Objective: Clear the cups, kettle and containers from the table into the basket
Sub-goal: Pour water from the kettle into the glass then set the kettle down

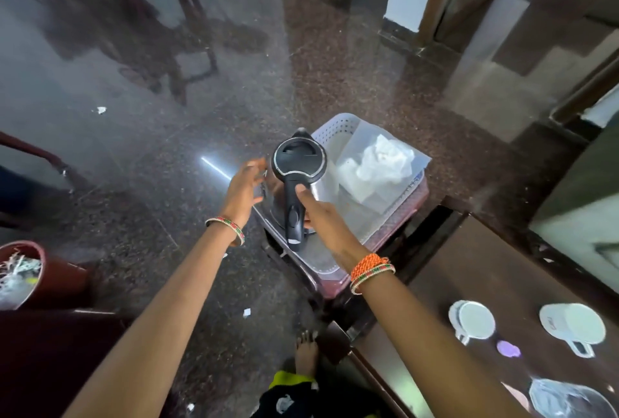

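A steel kettle (299, 163) with a black lid and handle stands upright at the left end of the white perforated basket (338, 126), which rests on a dark red stool on the floor. My right hand (321, 213) grips the kettle's black handle, thumb on top. My left hand (243, 188) is beside the kettle's left side, fingers spread, holding nothing. A clear plastic container (382, 163) with crumpled white material lies in the basket's right part. On the brown table (469, 267) at the lower right stand two white cups (474, 320) (574, 325) and a clear container (566, 399).
A small purple item (508, 349) lies between the cups on the table. A dark red bin (31, 275) with paper scraps stands at the left. Chair legs (187, 59) are on the polished stone floor farther back. My foot (305, 352) is beside the table's corner.
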The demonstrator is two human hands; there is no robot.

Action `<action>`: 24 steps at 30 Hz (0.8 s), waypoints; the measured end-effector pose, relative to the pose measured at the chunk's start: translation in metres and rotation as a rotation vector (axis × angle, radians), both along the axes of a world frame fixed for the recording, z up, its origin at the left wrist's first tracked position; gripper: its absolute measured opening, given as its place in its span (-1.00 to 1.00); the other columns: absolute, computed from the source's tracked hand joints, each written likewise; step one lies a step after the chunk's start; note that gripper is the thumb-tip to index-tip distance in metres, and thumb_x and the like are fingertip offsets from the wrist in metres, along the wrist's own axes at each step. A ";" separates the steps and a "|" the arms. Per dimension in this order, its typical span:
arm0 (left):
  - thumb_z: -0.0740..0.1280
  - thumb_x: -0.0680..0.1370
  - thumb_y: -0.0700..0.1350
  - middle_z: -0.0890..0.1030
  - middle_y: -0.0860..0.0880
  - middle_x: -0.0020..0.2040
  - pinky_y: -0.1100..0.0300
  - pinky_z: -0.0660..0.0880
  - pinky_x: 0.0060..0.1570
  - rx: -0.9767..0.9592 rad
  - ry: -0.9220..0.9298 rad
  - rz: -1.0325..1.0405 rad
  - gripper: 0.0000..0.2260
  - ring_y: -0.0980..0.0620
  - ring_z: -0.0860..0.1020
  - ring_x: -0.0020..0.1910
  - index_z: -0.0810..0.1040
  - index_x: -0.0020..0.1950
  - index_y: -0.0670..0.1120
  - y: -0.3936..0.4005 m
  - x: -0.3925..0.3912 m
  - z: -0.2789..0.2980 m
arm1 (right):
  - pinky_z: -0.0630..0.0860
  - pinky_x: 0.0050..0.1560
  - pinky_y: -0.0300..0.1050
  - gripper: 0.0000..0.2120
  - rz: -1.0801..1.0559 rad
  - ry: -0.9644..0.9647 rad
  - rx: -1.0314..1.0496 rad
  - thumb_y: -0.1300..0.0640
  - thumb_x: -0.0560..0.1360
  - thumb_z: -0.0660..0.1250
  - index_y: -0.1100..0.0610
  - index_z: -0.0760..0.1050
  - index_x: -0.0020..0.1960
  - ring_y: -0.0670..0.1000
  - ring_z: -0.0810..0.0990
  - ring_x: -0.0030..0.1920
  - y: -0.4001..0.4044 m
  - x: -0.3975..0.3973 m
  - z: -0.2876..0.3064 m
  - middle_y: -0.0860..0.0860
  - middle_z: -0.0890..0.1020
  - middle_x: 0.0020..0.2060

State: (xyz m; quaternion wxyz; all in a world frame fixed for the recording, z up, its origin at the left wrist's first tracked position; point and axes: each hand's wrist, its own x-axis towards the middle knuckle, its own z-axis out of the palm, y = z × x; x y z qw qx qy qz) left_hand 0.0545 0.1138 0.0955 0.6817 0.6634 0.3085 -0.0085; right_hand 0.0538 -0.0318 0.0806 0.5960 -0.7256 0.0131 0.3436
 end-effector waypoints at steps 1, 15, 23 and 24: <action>0.13 0.57 0.00 0.53 0.12 0.02 0.07 0.37 0.04 -0.005 0.010 -0.017 -0.84 0.16 0.47 0.02 0.50 -0.01 0.06 0.001 0.000 -0.005 | 0.49 0.12 -0.01 -0.45 -0.071 0.088 0.065 -0.27 0.52 0.15 0.20 0.61 0.06 0.08 0.63 -0.03 0.005 0.000 -0.003 0.12 0.69 -0.05; 0.22 0.55 -0.19 0.53 0.07 0.21 0.13 0.39 0.29 0.491 -0.248 -0.241 -0.72 0.09 0.48 0.24 0.48 0.25 -0.04 -0.026 0.003 -0.013 | 0.42 -0.39 -0.15 -0.51 -0.703 -0.016 0.082 -0.21 0.37 0.39 0.17 0.46 -0.48 -0.03 0.41 -0.54 -0.012 0.038 0.031 0.01 0.48 -0.59; 0.17 0.47 -0.16 0.54 -0.01 0.21 0.07 0.44 0.25 0.525 -0.511 -0.140 -0.66 0.03 0.50 0.22 0.47 0.23 -0.04 -0.098 0.018 0.040 | 0.25 -0.52 -0.22 -0.59 -0.594 -0.130 0.142 -0.12 0.40 0.38 0.17 0.43 -0.40 -0.02 0.29 -0.60 -0.109 0.046 0.118 -0.03 0.39 -0.63; 0.17 0.46 -0.15 0.54 -0.01 0.23 0.17 0.43 0.24 0.474 -0.505 -0.129 -0.65 0.04 0.49 0.24 0.47 0.24 -0.02 -0.111 0.018 0.047 | 0.23 -0.53 -0.22 -0.60 -0.588 -0.142 0.157 -0.12 0.40 0.38 0.18 0.41 -0.39 -0.02 0.27 -0.59 -0.127 0.041 0.130 -0.03 0.37 -0.64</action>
